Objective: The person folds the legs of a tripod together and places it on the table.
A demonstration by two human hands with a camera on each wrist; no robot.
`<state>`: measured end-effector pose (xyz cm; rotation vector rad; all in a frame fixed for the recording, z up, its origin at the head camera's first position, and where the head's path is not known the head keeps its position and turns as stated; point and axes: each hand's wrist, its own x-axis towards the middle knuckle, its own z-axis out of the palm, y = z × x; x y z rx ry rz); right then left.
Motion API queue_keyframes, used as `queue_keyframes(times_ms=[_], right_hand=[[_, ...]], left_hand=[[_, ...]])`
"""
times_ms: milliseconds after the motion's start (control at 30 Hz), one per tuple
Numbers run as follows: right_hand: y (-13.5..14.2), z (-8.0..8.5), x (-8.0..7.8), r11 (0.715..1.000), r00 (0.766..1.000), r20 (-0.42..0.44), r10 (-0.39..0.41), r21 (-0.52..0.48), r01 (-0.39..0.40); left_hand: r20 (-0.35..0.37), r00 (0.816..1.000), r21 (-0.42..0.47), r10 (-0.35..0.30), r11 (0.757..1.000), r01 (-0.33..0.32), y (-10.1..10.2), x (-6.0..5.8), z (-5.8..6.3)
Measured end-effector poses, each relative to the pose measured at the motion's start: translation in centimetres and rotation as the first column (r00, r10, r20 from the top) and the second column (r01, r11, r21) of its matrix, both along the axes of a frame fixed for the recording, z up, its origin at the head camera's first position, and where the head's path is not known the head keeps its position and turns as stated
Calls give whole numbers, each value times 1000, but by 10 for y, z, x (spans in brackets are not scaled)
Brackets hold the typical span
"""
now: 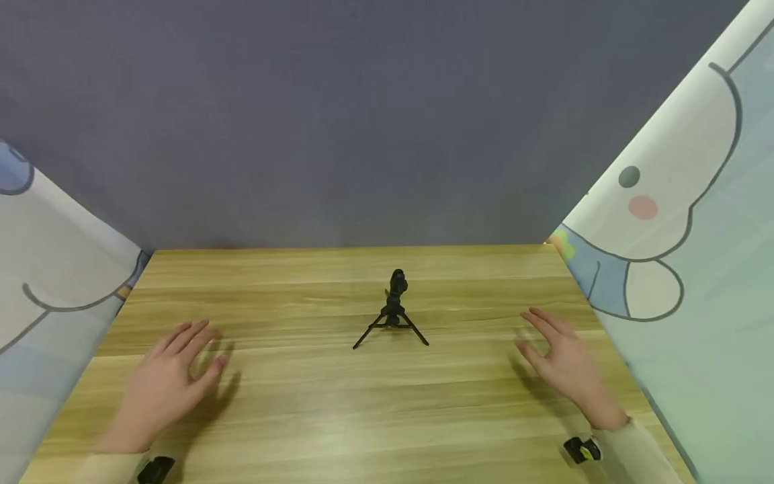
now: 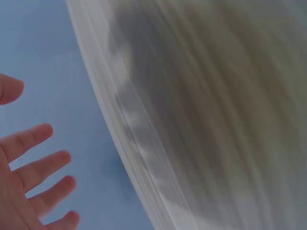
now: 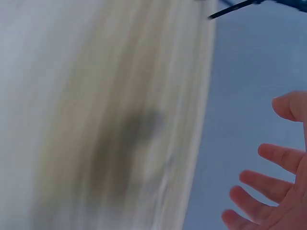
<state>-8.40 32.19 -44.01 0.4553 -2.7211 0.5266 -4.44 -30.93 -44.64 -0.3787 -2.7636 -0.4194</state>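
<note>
A small black tripod (image 1: 394,306) stands on spread legs near the middle of the wood-grain table (image 1: 338,417). To its left, my left hand (image 1: 166,383) hovers over the tabletop with a shadow beneath it, thumb apart from the fingers and nothing held. On the other side my right hand (image 1: 565,363) is held over the table too, its thumb and fingers spread and free of any object. Both wrist views show the fingers relaxed and separated, the left fingers (image 2: 41,170) and the right fingers (image 3: 266,184). One tripod leg tip (image 3: 223,12) enters the right wrist view at the top.
A dark grey panel (image 1: 351,121) rises behind the table's far edge. Cartoon-printed cloth lines both sides, a left cloth (image 1: 54,249) and a right cloth (image 1: 713,222). Each wrist carries a small black device, such as the right device (image 1: 582,449).
</note>
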Motion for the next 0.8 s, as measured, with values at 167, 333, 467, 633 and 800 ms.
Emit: queue_keyframes(times_ms=[167, 333, 467, 633, 800], right_hand=[[-27, 7, -11, 977, 994, 84, 68, -209, -49], [-53, 13, -21, 912, 978, 144, 150, -403, -81], [-74, 18, -29, 841, 960, 168, 226, -531, -105], [-98, 23, -39, 766, 938, 146, 316, -622, -162], [-122, 29, -47, 684, 907, 114, 406, -696, -219]], left_hand=[[75, 997, 109, -26, 994, 18, 26, -12, -1], [99, 987, 240, -127, 966, 100, 61, -32, -3], [117, 969, 350, -215, 922, 163, 91, -47, -3], [142, 946, 410, -290, 888, 210, 126, -60, 0], [155, 924, 471, -350, 848, 243, 156, -70, -3]])
